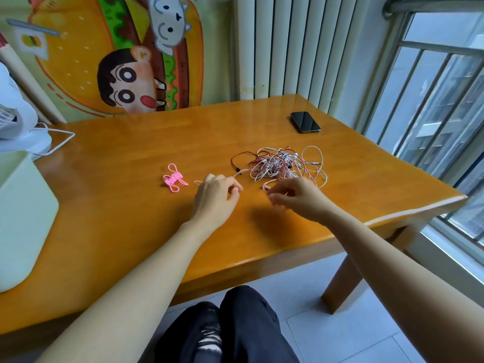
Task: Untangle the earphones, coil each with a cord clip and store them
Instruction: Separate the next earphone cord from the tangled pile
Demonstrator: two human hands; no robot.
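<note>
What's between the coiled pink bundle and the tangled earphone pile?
Head view: the left hand, fingers curled around a loose pink cord that runs from the tangle toward the coiled bundle.

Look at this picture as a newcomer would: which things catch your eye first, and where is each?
The tangle of earphones, pink, white and red, sprawls right of centre on the orange wooden table. In front of it, the left hand and right hand each pinch a pink cable drawn from it, while a coiled pink bundle lies to the left. A bright cartoon poster fills the wall behind.
</note>
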